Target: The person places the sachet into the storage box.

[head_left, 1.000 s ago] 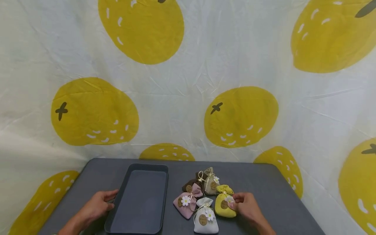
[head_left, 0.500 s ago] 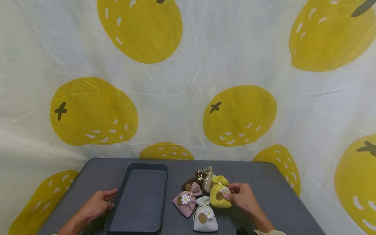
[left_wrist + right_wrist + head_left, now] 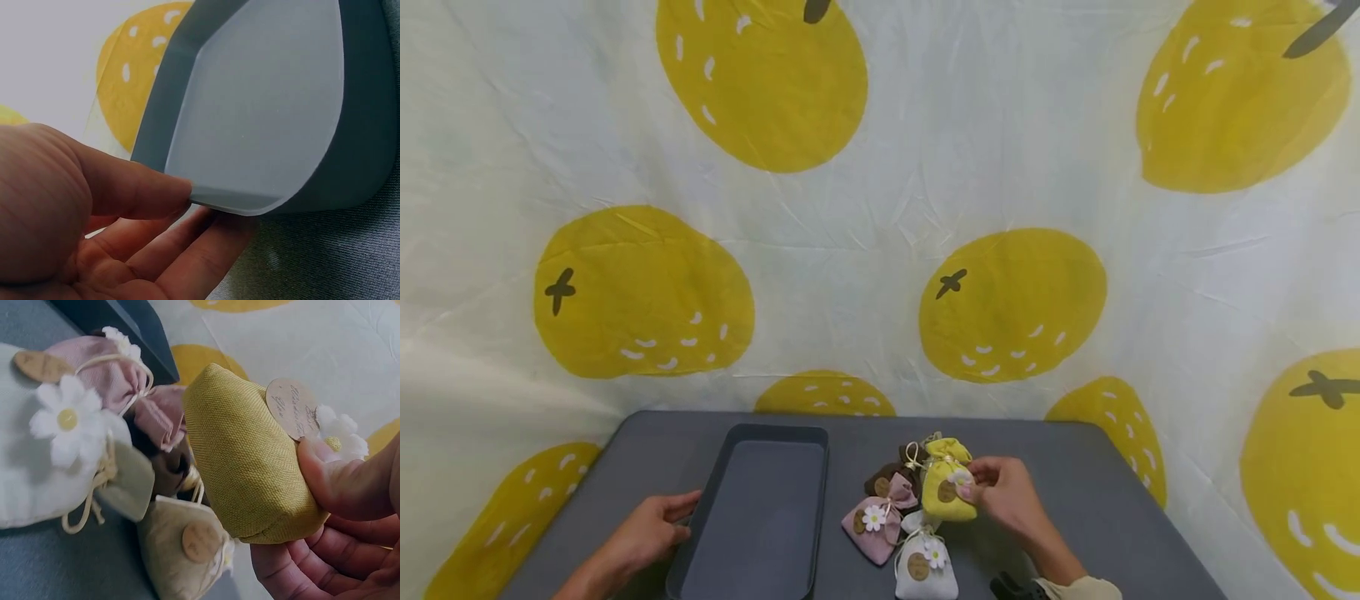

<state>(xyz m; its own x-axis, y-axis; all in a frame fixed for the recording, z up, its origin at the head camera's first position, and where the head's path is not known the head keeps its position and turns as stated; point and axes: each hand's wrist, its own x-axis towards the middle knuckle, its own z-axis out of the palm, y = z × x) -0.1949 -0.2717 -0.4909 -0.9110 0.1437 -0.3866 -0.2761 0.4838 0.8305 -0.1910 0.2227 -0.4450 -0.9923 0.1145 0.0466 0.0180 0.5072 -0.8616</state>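
Note:
My right hand (image 3: 1006, 493) pinches a yellow drawstring pouch (image 3: 950, 483) by its side, thumb near its white flower. In the right wrist view the yellow pouch (image 3: 250, 462) hangs above the beige pouch (image 3: 187, 550), which it mostly hides in the head view. A white pouch (image 3: 917, 571), a pink pouch (image 3: 874, 533) and a dark brown pouch (image 3: 883, 479) lie close by on the table. At the left, my left hand (image 3: 643, 533) grips the left rim of a dark grey tray (image 3: 823, 500); the left wrist view has the thumb on top and fingers beneath the rim.
A grey table (image 3: 1037, 450) carries the tray on the left and the pouches right of it. Behind it hangs a white curtain (image 3: 835, 317) printed with large yellow fruit. A dark strap (image 3: 1011, 586) sits at my right wrist.
My right hand has raised the yellow pouch and moved it left and away from me, in front of the beige pouch. The left hand stays at the tray's rim.

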